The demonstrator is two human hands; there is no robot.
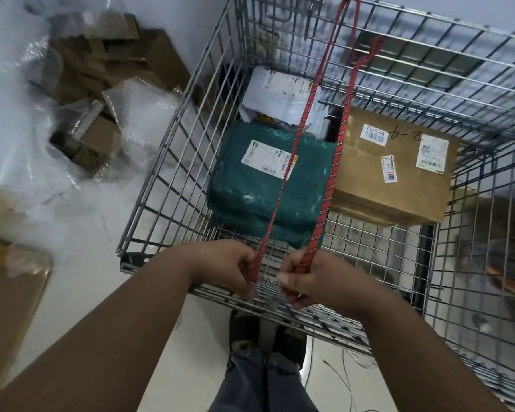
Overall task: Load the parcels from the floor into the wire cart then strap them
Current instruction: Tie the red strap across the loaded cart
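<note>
A wire cart [173, 162] stands in front of me with parcels inside: a green bagged parcel [259, 200], a white bagged parcel [280, 96] behind it, and a brown cardboard box [399, 171] at the right. A red patterned strap [336, 162] runs in two strands from the cart's far rim over the parcels to the near rim. My left hand [229, 269] grips the left strand and my right hand [306, 281] grips the right strand, both just above the near rim. A small metal piece shows between my hands.
Flattened cardboard [101, 63] and crumpled clear plastic wrap [36, 162] lie on the floor at the left. A brown box [9, 292] sits at the near left. My feet [265, 331] stand right against the cart's near side. Thin wires lie on the floor below the cart.
</note>
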